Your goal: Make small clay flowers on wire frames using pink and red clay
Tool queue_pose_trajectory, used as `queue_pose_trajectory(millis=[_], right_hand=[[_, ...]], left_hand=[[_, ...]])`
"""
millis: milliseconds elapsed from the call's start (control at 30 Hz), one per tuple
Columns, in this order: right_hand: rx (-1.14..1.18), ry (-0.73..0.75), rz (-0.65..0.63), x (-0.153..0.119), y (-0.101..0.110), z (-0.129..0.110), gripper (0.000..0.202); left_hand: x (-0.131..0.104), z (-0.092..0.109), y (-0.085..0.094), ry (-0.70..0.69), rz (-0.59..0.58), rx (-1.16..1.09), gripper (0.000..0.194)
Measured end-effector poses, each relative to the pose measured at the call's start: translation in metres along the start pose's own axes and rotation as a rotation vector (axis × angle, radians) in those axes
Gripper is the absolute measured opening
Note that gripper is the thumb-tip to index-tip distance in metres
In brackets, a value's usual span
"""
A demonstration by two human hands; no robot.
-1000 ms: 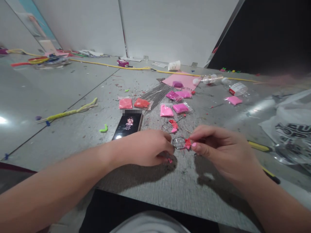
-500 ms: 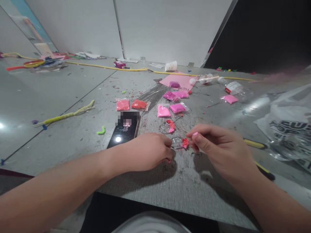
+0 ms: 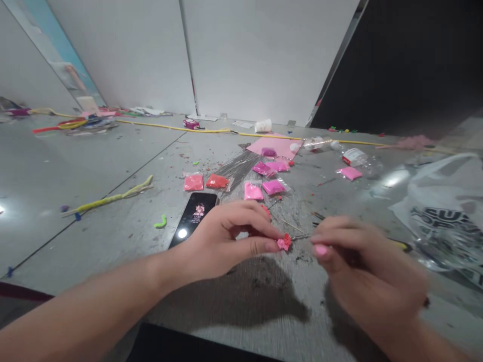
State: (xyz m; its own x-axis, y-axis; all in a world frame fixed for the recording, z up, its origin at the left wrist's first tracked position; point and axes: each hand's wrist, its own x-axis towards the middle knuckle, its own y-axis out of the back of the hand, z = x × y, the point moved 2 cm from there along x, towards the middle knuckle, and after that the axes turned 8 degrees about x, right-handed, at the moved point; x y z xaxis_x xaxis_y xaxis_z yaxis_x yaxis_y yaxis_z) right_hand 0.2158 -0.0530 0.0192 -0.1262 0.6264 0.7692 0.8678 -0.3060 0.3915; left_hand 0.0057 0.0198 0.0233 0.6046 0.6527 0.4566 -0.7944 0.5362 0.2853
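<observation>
My left hand [image 3: 241, 236] is closed, thumb and forefinger pinching a small wire piece with red and pink clay [image 3: 284, 243] just above the table. A thin twisted wire runs from the clay toward my right hand [image 3: 362, 266]. That hand is curled and blurred, with a bit of pink clay [image 3: 321, 251] at its thumb; whether it also grips the wire's end is unclear. Behind my left fingers, another red clay piece [image 3: 266, 211] is mostly hidden. A thin stick [image 3: 292, 225] lies between the hands.
A phone [image 3: 194, 216] lies beside my left wrist. Beyond are pink clay packets [image 3: 252, 191], orange-red packets [image 3: 193, 182], a bundle of wires [image 3: 239, 168] and a pink sheet [image 3: 283, 146]. Plastic bottles [image 3: 354, 157] and a white plastic bag [image 3: 441, 191] are at right.
My left hand has picked up the wire ring with clay from the table and turned its clay end toward the fingers. My right hand has moved right and nearer. The view has tilted up.
</observation>
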Motion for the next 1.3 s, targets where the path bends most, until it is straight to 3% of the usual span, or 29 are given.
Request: queue_pose_trajectory(millis=[167, 700, 1000, 1133, 1300], right_hand=[[-0.067, 0.133, -0.103, 0.001, -0.001, -0.016, 0.016], [-0.142, 0.17, -0.232, 0.01, -0.001, -0.026, 0.012], [-0.151, 0.171, -0.239, 0.008, 0.002, -0.027, 0.01], [-0.199, 0.188, -0.24, 0.007, 0.002, -0.027, 0.009], [-0.183, 0.185, -0.245, 0.004, 0.001, -0.027, 0.008]], left_hand=[[-0.008, 0.0, -0.009, 0.091, -0.013, -0.25, 0.007], [-0.012, 0.001, -0.013, 0.062, -0.085, -0.293, 0.027], [-0.011, 0.005, -0.013, 0.033, -0.089, -0.253, 0.002], [-0.01, 0.004, -0.015, -0.079, -0.098, -0.234, 0.005], [-0.009, 0.004, -0.015, -0.079, -0.112, -0.223, 0.004]])
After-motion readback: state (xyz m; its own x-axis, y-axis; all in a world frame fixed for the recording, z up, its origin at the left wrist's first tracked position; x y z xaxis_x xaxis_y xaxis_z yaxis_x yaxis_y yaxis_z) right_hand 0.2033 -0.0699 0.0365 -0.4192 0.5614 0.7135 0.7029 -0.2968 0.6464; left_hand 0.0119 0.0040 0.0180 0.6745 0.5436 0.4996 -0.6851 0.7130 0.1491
